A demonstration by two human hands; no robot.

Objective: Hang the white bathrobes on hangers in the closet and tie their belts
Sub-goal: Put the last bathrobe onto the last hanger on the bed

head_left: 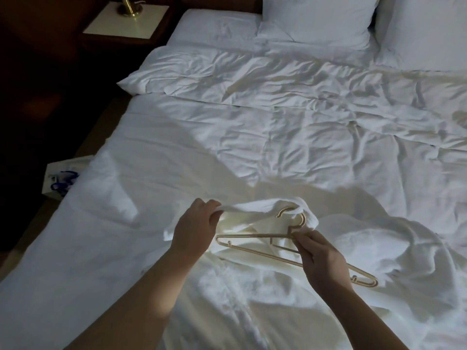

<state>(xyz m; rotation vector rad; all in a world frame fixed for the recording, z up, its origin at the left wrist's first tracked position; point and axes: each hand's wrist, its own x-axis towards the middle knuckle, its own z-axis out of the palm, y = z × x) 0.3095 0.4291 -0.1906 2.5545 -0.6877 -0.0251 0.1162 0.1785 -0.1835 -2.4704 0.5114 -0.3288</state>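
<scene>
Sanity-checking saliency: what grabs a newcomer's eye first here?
The two hands low in the middle: the left hand grips the white robe's collar, and the right hand pinches a gold hanger by its neck. Behind them spreads the rumpled white bed, with pillows at the top.

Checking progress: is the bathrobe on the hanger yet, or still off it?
Mostly off. The bathrobe lies crumpled on the bed; only its collar drapes over the hook of the hanger.

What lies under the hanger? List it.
Under the hanger lies the white bathrobe, spread on the bed. The collar, lifted by the left hand, drapes over the hook. The robe hides the bedding beneath.
</scene>
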